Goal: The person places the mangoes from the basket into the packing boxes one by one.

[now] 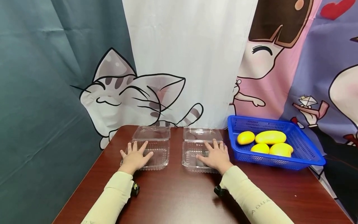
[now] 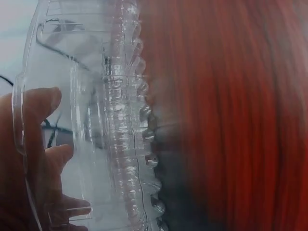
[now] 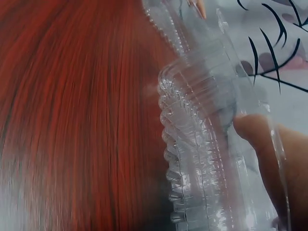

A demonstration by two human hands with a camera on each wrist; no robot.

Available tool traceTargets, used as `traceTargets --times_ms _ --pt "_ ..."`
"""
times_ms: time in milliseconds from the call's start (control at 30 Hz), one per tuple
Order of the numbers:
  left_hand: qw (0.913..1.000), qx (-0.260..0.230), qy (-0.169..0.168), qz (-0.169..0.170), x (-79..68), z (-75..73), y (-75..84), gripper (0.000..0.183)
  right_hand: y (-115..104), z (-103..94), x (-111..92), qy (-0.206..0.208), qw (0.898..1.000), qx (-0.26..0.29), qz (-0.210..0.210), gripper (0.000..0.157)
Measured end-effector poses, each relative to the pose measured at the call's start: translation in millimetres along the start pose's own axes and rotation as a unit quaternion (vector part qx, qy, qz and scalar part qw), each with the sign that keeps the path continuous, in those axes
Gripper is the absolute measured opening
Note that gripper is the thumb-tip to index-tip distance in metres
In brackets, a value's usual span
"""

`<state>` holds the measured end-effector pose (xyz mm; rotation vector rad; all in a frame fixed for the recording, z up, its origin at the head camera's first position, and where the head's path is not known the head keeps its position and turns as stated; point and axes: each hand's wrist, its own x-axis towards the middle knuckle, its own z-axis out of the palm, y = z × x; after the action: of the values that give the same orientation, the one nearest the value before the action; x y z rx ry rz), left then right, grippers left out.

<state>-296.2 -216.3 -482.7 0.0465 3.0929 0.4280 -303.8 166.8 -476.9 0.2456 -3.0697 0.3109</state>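
Two clear plastic clamshell boxes lie on the table with lids folded back. Over the left clamshell box [image 1: 160,155] my left hand [image 1: 135,158] is spread, fingers straight and apart. The left wrist view shows this box's ribbed wall [image 2: 127,144], with the fingers [image 2: 60,156] seen through the plastic. My right hand [image 1: 216,157] is likewise spread over the right clamshell box [image 1: 190,158]. In the right wrist view its thumb [image 3: 255,130] appears behind the clear wall [image 3: 192,154]. Neither hand grips anything.
At the right stands a blue perforated basket [image 1: 307,155] holding several yellow mango-like fruits [image 1: 270,137]. The dark red wooden table [image 1: 173,199] ends at a printed curtain [image 1: 190,62] close behind the boxes.
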Motion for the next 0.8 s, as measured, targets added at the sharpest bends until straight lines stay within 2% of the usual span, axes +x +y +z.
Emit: traceTargets --times_ms 200,333,400,467,600,700,800 --pt "0.9998 -0.007 0.011 -0.013 -0.6 -5.4 -14.9 0.080 -10 -2.1 3 -0.002 1.000 0.000 0.000 0.092" --pt "0.9980 -0.028 0.053 -0.018 -6.3 -9.9 -7.8 0.082 -6 -11.9 4 0.028 0.999 0.019 -0.023 0.092" --pt "0.9950 -0.047 0.088 -0.005 -10.8 -11.4 6.6 0.079 1 -26.8 4 0.056 0.997 0.036 -0.045 0.090" --pt "0.9884 -0.074 0.131 0.024 -16.0 -11.9 27.6 0.072 9 -48.7 6 0.081 0.993 0.056 -0.062 0.086" --pt "0.9630 -0.152 0.199 0.100 -29.0 -8.6 78.2 0.058 33 -95.8 12 0.098 0.991 0.076 -0.057 0.078" --pt "0.9446 -0.216 0.211 0.129 -38.0 -1.9 112.4 0.052 62 -122.5 15 0.088 0.993 0.073 -0.025 0.074" --pt "0.9317 -0.273 0.196 0.138 -41.9 7.9 136.9 0.050 104 -138.4 14 0.063 0.996 0.065 0.017 0.076"
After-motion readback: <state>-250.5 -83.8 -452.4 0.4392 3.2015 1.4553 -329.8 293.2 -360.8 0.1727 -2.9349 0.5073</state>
